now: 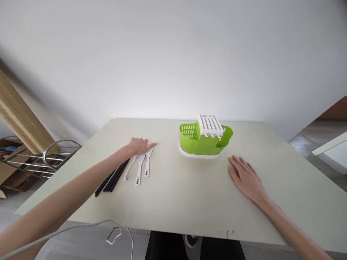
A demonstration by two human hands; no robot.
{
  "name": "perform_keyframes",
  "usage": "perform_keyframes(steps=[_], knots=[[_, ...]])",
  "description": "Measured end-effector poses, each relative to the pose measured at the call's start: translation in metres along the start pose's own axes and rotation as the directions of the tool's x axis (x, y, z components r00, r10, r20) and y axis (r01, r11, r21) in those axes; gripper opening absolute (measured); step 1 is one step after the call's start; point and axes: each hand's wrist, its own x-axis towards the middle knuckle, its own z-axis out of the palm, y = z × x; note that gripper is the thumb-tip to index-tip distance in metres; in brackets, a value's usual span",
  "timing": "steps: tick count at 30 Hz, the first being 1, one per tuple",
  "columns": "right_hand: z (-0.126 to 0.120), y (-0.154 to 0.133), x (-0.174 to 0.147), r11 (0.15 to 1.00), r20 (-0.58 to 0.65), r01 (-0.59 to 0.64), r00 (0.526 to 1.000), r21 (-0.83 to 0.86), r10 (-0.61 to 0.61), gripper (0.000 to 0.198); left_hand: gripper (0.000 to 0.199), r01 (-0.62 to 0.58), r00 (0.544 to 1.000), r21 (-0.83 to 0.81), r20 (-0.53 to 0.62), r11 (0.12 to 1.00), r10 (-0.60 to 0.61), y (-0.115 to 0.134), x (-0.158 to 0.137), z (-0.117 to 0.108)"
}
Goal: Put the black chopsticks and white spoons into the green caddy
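My left hand [139,146] lies over the upper ends of several utensils, its fingers bent downward with the tips hidden and its thumb stretched out to the right. From under it, toward me, come two flat white spoon-like utensils [140,168] with printed handles and a curved white handle [130,169]. Black chopsticks [116,175] lie to their left, partly below my forearm. My right hand [246,177] rests flat on the table, fingers outstretched, holding nothing. Beyond it to the left stands a green cutlery basket [202,145] with a white slotted, hooked rack [210,125] on top.
The pale table [179,202] meets the wall [173,61] at its far edge. A white cable [89,224] runs across the near left. On the left are a metal rack [51,159], a cardboard box [20,171] and a leaning tan panel [24,115].
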Motion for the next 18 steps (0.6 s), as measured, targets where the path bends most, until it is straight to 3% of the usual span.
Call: perform_keyframes(steps=[7, 9, 11, 13, 16, 18], knots=[[0.000, -0.001, 0.001, 1.000, 0.011, -0.012, 1.000, 0.006, 0.012, 0.062, 0.082, 0.067, 0.998, 0.072, -0.017, 0.995, -0.066, 0.007, -0.002, -0.006], [0.000, 0.000, 0.001, 1.000, 0.010, -0.008, 1.000, 0.013, 0.008, 0.062, 0.077, 0.087, 0.994, 0.057, -0.077, 0.995, -0.083, 0.010, -0.004, -0.019], [0.001, 0.001, 0.002, 1.000, -0.001, -0.003, 1.000, 0.026, 0.003, 0.061, 0.070, 0.068, 0.976, 0.008, -0.209, 0.998, -0.065, 0.020, -0.008, -0.040], [0.002, 0.002, 0.002, 0.999, -0.014, 0.003, 1.000, 0.037, -0.003, 0.060, 0.061, -0.036, 0.911, -0.075, -0.413, 0.997, 0.002, 0.040, -0.012, -0.065], [0.003, 0.002, 0.004, 0.999, -0.023, 0.009, 1.000, 0.049, -0.008, 0.058, 0.050, -0.301, 0.701, -0.159, -0.705, 0.940, 0.105, 0.090, -0.021, -0.100], [0.004, 0.002, 0.005, 0.998, -0.033, 0.014, 0.999, 0.060, -0.012, 0.057, 0.051, -0.444, 0.604, -0.138, -0.776, 0.885, 0.182, 0.131, -0.025, -0.113]])
